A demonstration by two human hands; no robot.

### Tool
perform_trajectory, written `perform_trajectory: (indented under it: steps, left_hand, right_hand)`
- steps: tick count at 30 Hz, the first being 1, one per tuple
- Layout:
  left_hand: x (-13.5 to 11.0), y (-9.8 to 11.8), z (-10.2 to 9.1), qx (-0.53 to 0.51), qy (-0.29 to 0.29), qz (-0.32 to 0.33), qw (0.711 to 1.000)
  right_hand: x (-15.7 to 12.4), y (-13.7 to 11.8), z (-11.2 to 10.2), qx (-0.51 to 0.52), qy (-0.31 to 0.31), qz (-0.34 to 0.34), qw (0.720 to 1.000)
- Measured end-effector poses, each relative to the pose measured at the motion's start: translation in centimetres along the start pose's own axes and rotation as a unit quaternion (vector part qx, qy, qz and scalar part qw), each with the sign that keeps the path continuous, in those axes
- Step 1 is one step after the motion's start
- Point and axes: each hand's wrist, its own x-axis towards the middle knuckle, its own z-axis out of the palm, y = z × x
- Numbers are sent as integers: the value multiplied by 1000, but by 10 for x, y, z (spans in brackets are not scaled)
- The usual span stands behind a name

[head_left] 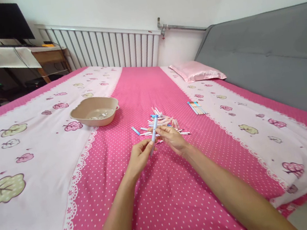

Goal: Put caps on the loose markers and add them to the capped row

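Note:
A light blue pen (154,132) with a darker blue top end is held tilted between my two hands above the bed. My left hand (139,157) pinches its lower part between thumb and fingers. My right hand (174,138) closes on it higher up, below the blue end. Just beyond my hands lies a loose pile of pens and slim parts (166,121) in pink, white and blue, partly hidden by my right hand. A short blue piece (135,131), which looks like a pen cap or barrel, lies left of the pile.
A beige basin (85,119) with small clear pieces inside stands at the left. Several pens (197,108) lie side by side in a row at the right. Farther back are a pink pillow (197,72), a grey headboard (265,53) and a white radiator (103,45).

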Motion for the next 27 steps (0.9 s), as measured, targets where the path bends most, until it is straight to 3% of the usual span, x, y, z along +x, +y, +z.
perform_trajectory:
  steps: [16,27]
  left_hand:
    - [-2,4,1,-11,-5,4,1000]
    - [0,4,1,-11,1,-5,1000]
  right_hand:
    - [-4,-8,8,-9,34,18,999]
    - [-5,-11,8,22,-22,25,999]
